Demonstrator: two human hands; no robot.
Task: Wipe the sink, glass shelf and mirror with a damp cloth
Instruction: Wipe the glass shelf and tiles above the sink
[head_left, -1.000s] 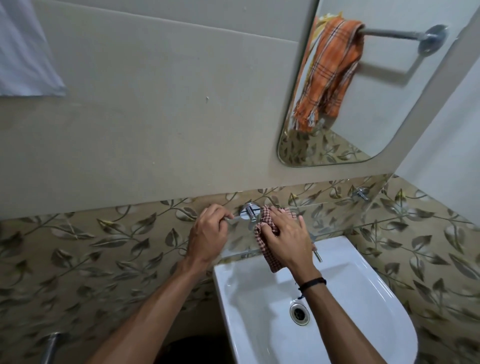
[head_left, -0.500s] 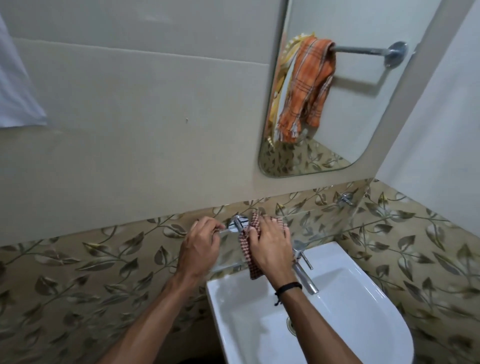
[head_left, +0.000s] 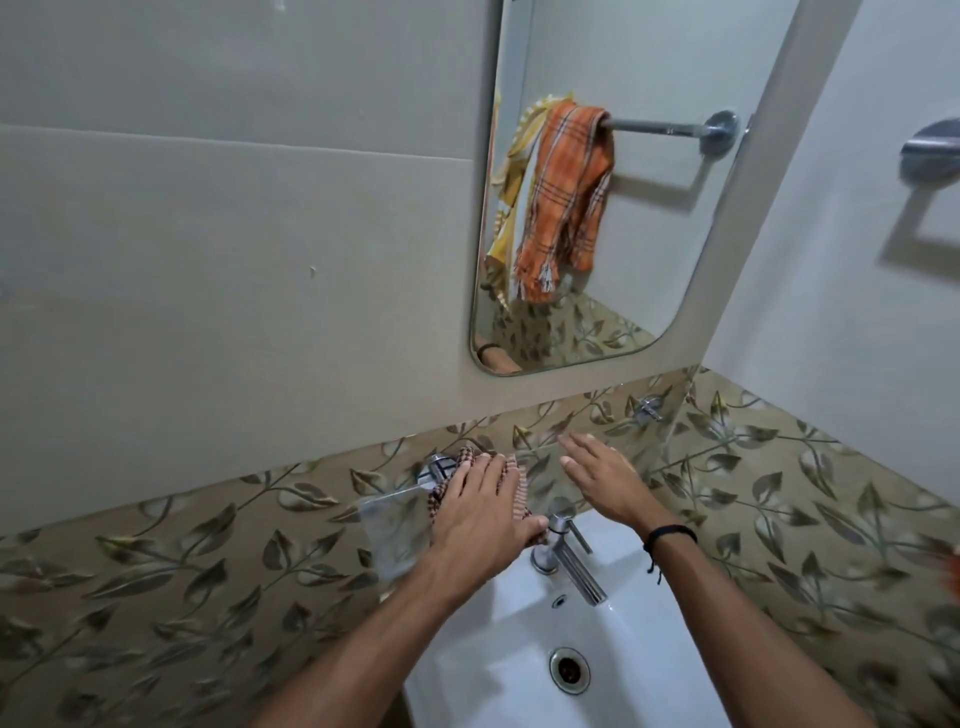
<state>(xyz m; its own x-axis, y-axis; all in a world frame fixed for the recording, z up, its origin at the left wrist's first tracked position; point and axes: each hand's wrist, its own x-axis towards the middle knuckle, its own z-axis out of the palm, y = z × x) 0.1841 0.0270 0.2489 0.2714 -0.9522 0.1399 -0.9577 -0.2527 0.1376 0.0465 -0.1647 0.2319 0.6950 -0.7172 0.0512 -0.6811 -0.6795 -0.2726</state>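
Observation:
A red-and-white checked cloth (head_left: 519, 494) lies on the left part of the glass shelf (head_left: 387, 514), which is fixed to the leaf-patterned tiles above the sink. My left hand (head_left: 480, 517) presses flat on the cloth, fingers spread toward the wall. To its right, my right hand (head_left: 602, 478) hovers over the shelf with straight fingers and holds nothing. The white sink (head_left: 654, 639) is below both hands. The mirror (head_left: 639, 249) hangs above the shelf.
A chrome tap (head_left: 569, 553) stands at the sink's back edge, just under my left thumb. Chrome shelf brackets (head_left: 648, 408) sit on the wall. The mirror reflects an orange checked towel (head_left: 566, 197) on a rail. The drain (head_left: 570, 670) is in the basin.
The cloth has passed from my right hand to my left, which now presses it on the shelf. My right hand has let go, opened and moved right.

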